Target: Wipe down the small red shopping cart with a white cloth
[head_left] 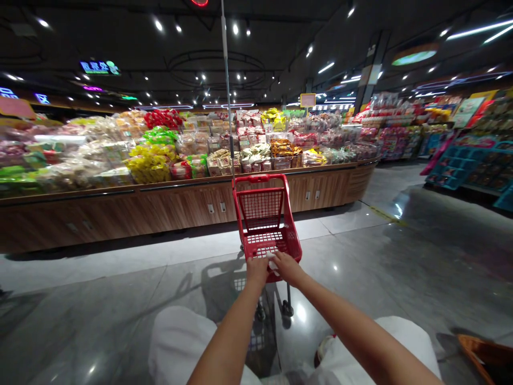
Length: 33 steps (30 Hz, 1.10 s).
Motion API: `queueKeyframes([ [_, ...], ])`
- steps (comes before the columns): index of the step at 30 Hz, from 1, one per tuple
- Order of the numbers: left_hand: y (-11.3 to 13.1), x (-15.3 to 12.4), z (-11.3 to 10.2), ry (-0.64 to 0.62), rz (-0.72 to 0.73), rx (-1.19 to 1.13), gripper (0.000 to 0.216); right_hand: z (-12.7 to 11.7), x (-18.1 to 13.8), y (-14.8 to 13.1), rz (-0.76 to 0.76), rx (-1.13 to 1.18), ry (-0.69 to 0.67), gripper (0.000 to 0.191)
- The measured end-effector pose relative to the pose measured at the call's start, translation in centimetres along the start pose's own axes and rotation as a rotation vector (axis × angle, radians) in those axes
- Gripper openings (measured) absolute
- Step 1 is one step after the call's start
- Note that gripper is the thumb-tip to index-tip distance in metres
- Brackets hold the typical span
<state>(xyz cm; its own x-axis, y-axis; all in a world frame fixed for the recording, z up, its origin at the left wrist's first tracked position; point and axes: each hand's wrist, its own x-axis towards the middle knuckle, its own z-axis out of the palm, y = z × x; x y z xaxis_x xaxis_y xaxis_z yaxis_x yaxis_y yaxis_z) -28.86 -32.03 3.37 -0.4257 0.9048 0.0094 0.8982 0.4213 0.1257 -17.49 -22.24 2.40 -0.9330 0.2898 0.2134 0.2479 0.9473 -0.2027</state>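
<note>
A small red shopping cart (264, 214) stands on the grey floor in front of me, its basket empty. My left hand (256, 269) is closed round the cart's near handle. My right hand (285, 267) grips the same handle just to the right, with something small and white showing between the two hands. A thin metal pole (227, 96) rises from the cart's left side to the ceiling edge of the view. My white trousers show at the bottom.
A long wooden display counter (180, 200) piled with packaged snacks runs across ahead of the cart. Shelves of goods (401, 133) and blue racks (457, 166) stand to the right. Polished floor (401, 256) stretches right; an orange-brown object (484, 355) lies at bottom right.
</note>
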Motion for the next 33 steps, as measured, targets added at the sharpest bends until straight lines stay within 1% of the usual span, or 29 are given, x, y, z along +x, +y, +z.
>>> queueKeyframes([
  [2, -0.3, -0.1, -0.1, -0.004, 0.000, 0.004, 0.022, -0.1, 0.2, -0.1, -0.041, -0.004, 0.006, 0.043],
  [5, -0.7, -0.4, -0.5, -0.039, 0.015, 0.008, 0.023, -1.5, -0.6, 2.0, -0.130, -0.031, -0.015, 0.042],
  [8, -0.7, -0.4, -0.7, -0.046, 0.020, 0.023, 0.025, -3.2, -2.0, 4.6, -0.100, -0.077, -0.011, 0.041],
  [10, -0.5, -0.4, -0.6, -0.035, 0.015, 0.033, 0.024, -3.6, -2.5, 5.0, -0.054, -0.090, -0.004, 0.040],
  [12, -0.2, -0.2, -0.3, -0.021, 0.012, 0.033, 0.024, -3.3, -2.2, 3.9, -0.021, -0.084, 0.006, 0.039],
  [16, 0.3, 0.1, 0.2, 0.031, 0.002, 0.012, 0.027, -1.6, -0.3, 0.0, 0.050, -0.011, 0.024, 0.035],
  [18, 0.2, 0.1, 0.3, 0.042, -0.011, 0.003, 0.030, -1.2, 0.4, -1.0, 0.062, 0.051, 0.008, 0.034],
  [19, 0.0, 0.0, 0.3, 0.044, -0.013, -0.005, 0.031, -1.2, 0.5, -1.0, 0.039, 0.084, 0.002, 0.036],
  [22, -0.9, -0.3, 0.1, 0.058, 0.022, -0.045, 0.034, -1.6, -0.3, 0.8, -0.062, 0.130, 0.038, 0.053],
  [23, -1.3, -0.4, 0.0, 0.074, 0.035, -0.072, 0.035, -1.7, -0.8, 1.7, -0.061, 0.113, 0.065, 0.058],
  [24, -1.6, -0.5, -0.1, 0.102, 0.038, -0.111, 0.037, -1.8, -1.4, 2.7, -0.039, 0.082, 0.092, 0.059],
  [26, -1.7, -0.6, -0.2, 0.200, -0.001, -0.206, 0.037, -1.5, -2.6, 4.2, 0.004, 0.018, 0.124, 0.055],
  [28, -0.9, -0.5, -0.2, 0.342, -0.056, -0.307, 0.035, -0.9, -3.4, 4.9, 0.020, -0.016, 0.139, 0.048],
  [29, -0.1, -0.3, -0.1, 0.399, -0.058, -0.339, 0.035, -0.5, -3.6, 4.9, 0.024, -0.023, 0.150, 0.047],
  [30, 0.9, -0.1, 0.1, 0.429, -0.031, -0.353, 0.036, -0.1, -3.6, 4.9, 0.030, -0.025, 0.165, 0.046],
  [31, 2.0, 0.1, 0.3, 0.434, 0.013, -0.343, 0.036, 0.2, -3.6, 4.7, 0.033, -0.021, 0.182, 0.047],
  [33, 4.1, 0.6, 0.7, 0.377, 0.096, -0.264, 0.036, 0.7, -3.3, 4.5, 0.014, 0.009, 0.204, 0.048],
])
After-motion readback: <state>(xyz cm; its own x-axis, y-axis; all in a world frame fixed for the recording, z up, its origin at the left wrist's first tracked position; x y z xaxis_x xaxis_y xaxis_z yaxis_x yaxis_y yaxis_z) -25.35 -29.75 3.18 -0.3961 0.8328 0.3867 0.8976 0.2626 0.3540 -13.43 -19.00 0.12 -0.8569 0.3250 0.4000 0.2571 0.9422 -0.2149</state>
